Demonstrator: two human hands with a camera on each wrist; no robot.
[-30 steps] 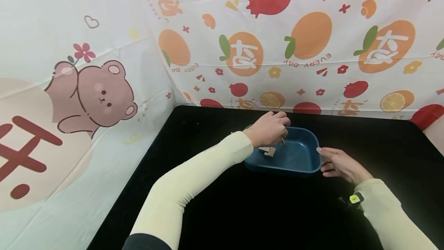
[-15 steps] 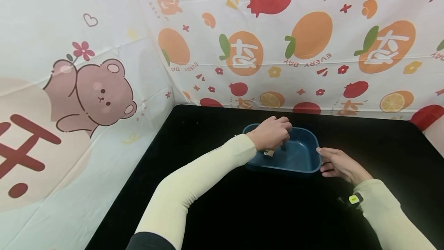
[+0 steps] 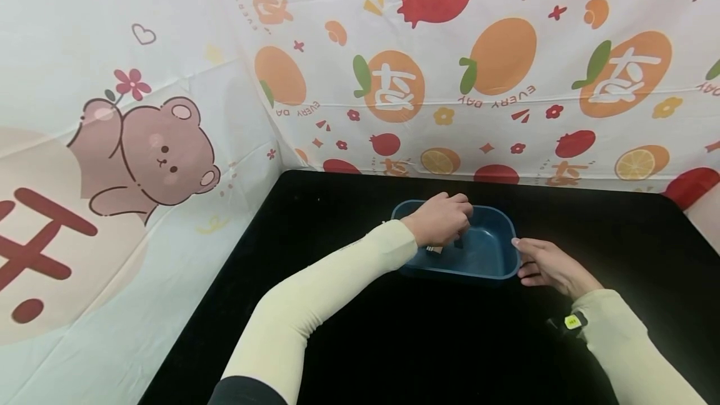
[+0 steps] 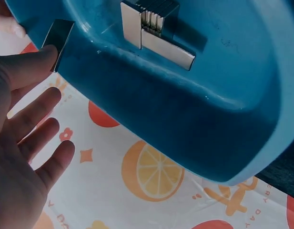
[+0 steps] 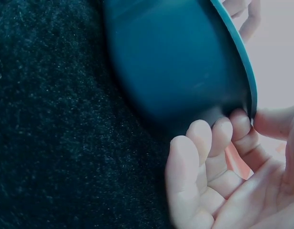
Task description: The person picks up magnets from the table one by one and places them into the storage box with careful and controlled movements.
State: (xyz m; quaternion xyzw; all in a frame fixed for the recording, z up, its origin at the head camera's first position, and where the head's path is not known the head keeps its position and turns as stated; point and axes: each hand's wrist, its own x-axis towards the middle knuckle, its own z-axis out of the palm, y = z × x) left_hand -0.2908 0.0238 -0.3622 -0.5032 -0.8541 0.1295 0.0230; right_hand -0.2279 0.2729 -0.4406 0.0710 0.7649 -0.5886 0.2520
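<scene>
A blue rectangular plastic tray [image 3: 489,255] sits on the black table. My left hand [image 3: 440,219] is over its left part. In the left wrist view, thumb and index finger pinch a thin, shiny rectangular metal plate [image 4: 64,34] inside the tray near its wall; the other fingers are spread apart. On the tray floor beside that hand lies a cluster of similar metal plates [image 4: 167,47], several stacked side by side and others set at angles. The head view shows only a bit of this cluster. My right hand [image 3: 552,265] grips the tray's right rim between thumb and fingers.
The black table [image 3: 450,342] reaches back to a fruit-printed cloth wall [image 3: 506,117]. Another cloth wall [image 3: 112,267], printed with a bear, stands along the left edge.
The left hand has moved slightly right and lower over the tray, covering more of the metal plates in the head view. The right hand keeps its hold on the rim.
</scene>
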